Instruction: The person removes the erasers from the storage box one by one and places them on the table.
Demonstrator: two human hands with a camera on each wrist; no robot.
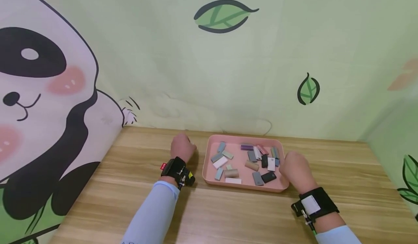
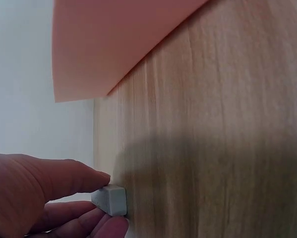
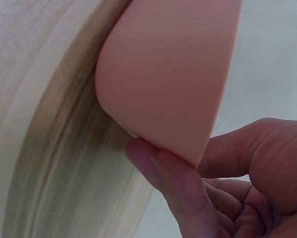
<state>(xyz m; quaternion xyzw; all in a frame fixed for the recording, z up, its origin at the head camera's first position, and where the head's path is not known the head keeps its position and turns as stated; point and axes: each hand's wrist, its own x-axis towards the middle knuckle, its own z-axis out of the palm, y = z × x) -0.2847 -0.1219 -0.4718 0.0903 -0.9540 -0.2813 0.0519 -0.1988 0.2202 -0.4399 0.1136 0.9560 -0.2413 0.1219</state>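
In the left wrist view, my left hand [image 2: 44, 193] pinches a small light-grey block [image 2: 117, 201], which looks like an eraser, between thumb and fingers at the tabletop. From the head view this left hand [image 1: 183, 148] is to the left of a pink tray [image 1: 205, 171], apart from it, and hides the block. My right hand [image 1: 296, 169] is at the tray's right end. The right wrist view shows its thumb and fingers gripping the tray's wall [image 3: 163, 74] near the rim.
Several small blocks lie scattered in the tray: blue-grey ones [image 1: 257, 179], white ones [image 1: 233, 181], tan ones [image 1: 231, 173], black ones [image 1: 269, 177] and a purple one [image 1: 247, 147]. The wooden table [image 1: 241, 215] meets a green printed backdrop [image 1: 156, 62] behind the tray.
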